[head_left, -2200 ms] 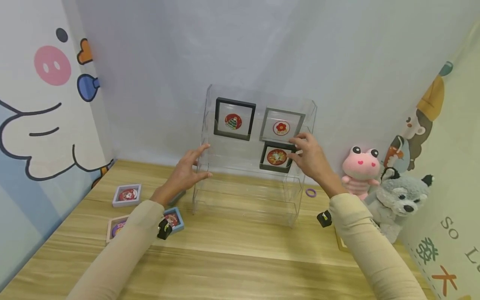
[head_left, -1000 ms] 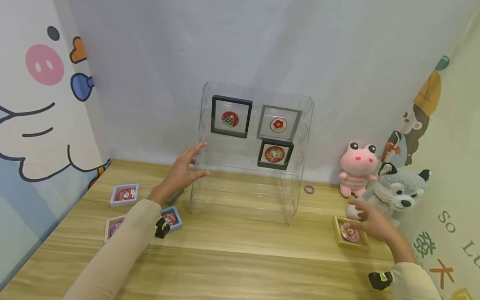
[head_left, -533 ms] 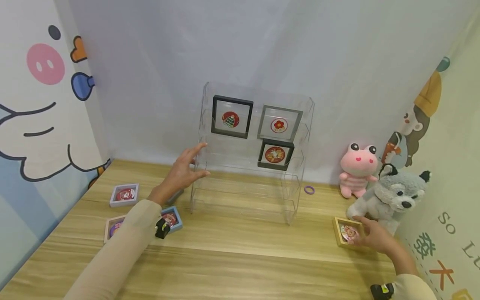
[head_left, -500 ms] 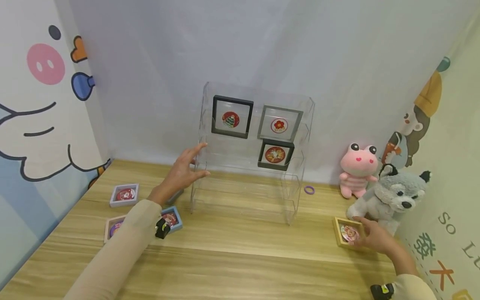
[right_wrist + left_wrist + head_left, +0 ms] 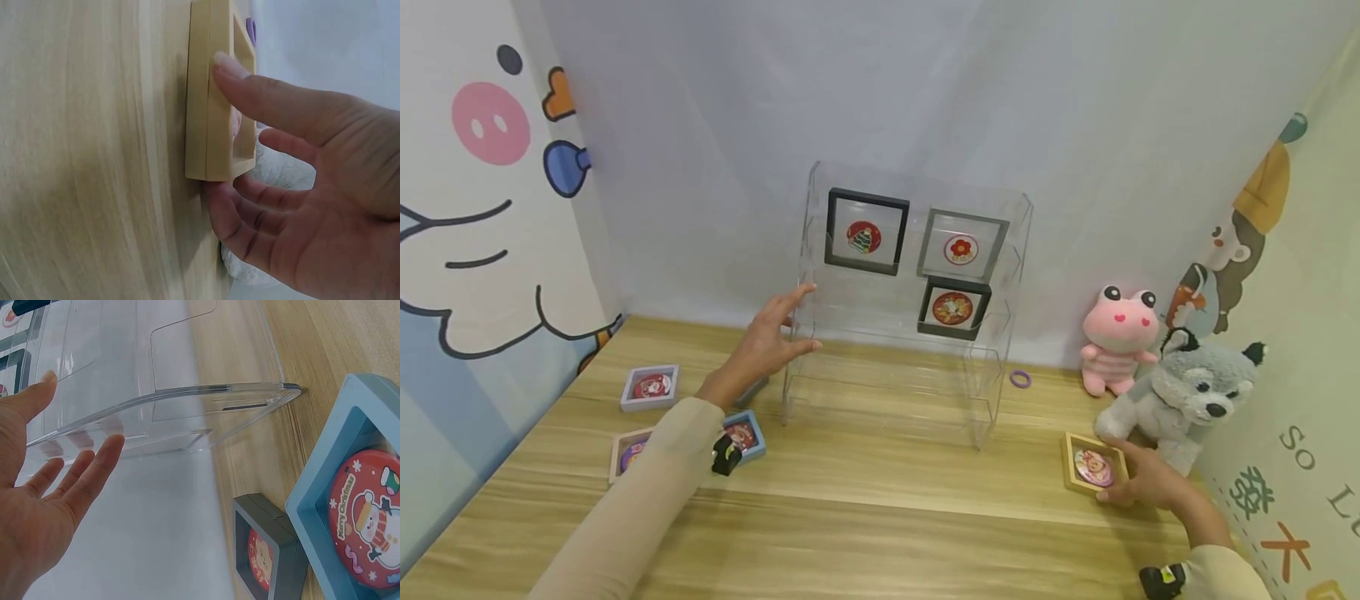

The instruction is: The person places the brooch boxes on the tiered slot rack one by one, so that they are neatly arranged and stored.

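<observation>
Newly altered: the right hand (image 5: 1153, 482), earlier at the small black frame (image 5: 953, 308) on the clear rack (image 5: 880, 385), is now down at the yellow frame (image 5: 1092, 467), gripping it, thumb on the near edge and fingers about the right end.

Yellow frame: on the bench (image 5: 880, 533), right of the rack, just in front of the grey plush dog (image 5: 1180, 417); nudged slightly leftward since the last look. Whether any edge has left the wood: cannot tell.

Left hand: unmoved, thumb and fingers spread on either side of the rack's left side panel, gripping no frame; firm contact with the plastic not clear.

On the rack, all unmoved: large black frame (image 5: 867, 233), upper left; grey frame (image 5: 962, 246), upper right; small black frame, one tier below the grey.

On the bench, left: lilac frame (image 5: 650, 387); beige frame (image 5: 627, 454), partly behind the sleeve; blue frame (image 5: 743, 435); dark grey frame (image 5: 265, 550), beside the blue.

Bearing on the work, as judged: the small black frame appears settled, standing without a hand on it; the yellow frame is now the piece in hand, not yet on the rack.
</observation>
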`<state>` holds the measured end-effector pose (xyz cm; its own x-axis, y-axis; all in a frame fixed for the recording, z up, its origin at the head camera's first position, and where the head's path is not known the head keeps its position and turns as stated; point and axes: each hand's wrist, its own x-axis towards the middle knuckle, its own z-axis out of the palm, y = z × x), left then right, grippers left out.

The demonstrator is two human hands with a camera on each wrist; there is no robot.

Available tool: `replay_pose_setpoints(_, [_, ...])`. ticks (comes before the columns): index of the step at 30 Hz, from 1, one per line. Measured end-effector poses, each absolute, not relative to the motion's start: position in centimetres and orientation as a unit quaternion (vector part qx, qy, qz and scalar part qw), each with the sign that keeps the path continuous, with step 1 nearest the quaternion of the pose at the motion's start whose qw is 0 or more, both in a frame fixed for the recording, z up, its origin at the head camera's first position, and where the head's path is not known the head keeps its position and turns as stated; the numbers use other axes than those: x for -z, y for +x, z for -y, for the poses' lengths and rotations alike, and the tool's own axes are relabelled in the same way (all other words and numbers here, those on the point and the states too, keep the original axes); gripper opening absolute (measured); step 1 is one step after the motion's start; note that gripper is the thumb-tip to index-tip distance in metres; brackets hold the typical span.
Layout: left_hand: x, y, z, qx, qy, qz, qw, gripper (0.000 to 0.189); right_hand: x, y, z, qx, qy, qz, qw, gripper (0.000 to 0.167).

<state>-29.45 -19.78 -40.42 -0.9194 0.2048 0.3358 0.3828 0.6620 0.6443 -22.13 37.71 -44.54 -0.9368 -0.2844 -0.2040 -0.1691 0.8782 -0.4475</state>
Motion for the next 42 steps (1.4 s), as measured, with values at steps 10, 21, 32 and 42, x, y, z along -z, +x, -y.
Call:
replay_pose_setpoints(10, [40.3, -29.3, 19.7, 0.379, -0.162, 0.904, 0.115, 0.086, 45.3, -22.3, -38.1, 0.284, -0.086, -0.938, 0.181, 0.102])
replay_pose_setpoints(21, [40.2, -29.2, 19.7, 0.385, -0.158, 0.903, 0.112, 0.086, 45.8, -22.4, -37.6, 0.287, -0.089, -0.941, 0.156, 0.089])
replay_pose_setpoints(32, [40.2, -29.2, 19.5, 0.389, -0.157, 0.902, 0.100, 0.086, 46.8, -22.3, -36.3, 0.271, -0.105, -0.955, 0.056, 0.095])
replay_pose_setpoints(42, [40.3, -29.4, 19.7, 0.391, -0.158, 0.901, 0.104, 0.087, 46.7, -22.1, -35.8, 0.350, -0.076, -0.931, 0.062, 0.091])
